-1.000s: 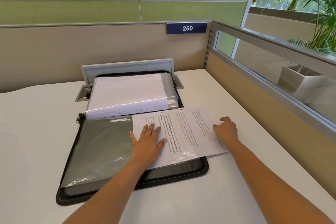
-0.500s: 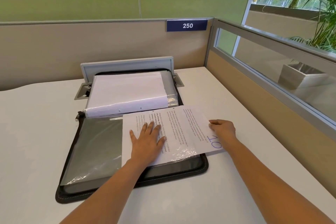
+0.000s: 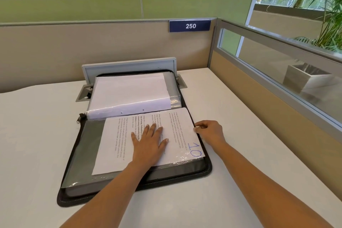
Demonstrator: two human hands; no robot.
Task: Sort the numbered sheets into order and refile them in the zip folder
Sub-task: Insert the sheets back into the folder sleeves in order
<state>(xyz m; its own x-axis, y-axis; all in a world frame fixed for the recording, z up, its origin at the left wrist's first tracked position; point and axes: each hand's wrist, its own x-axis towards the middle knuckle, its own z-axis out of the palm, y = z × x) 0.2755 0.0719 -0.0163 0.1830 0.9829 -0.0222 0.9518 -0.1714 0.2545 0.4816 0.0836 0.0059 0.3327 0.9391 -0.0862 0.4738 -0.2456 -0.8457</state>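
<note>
Head view.

Zip folder: lies open on the white desk, with a black zipped rim all round and the zip pull at the left end of the fold.

Far half: carries a thick stack of clear sleeves with white paper inside, just in front of a raised grey desk flap.

Near half: carries a grey stack under glossy plastic.

Sheet marked 10: lies on the right part of the near half, print running sideways, a blue handwritten "10" at its near right corner, crinkled plastic along its near edge.

Second printed sheet: lies just to the left and meets the first under the palm; which one is on top cannot be told.

Left hand: rests flat across both sheets, fingers straight and spread wide, pointing away, holding nothing.

Right hand: sits at the right edge of the sheet marked 10, fingers curled in, thumb and forefinger pinching that edge.

Behind: a beige partition with a blue sign reading 250, and green wall panels above. To the right: a glass panel, with a white planter box and a palm beyond it.
</note>
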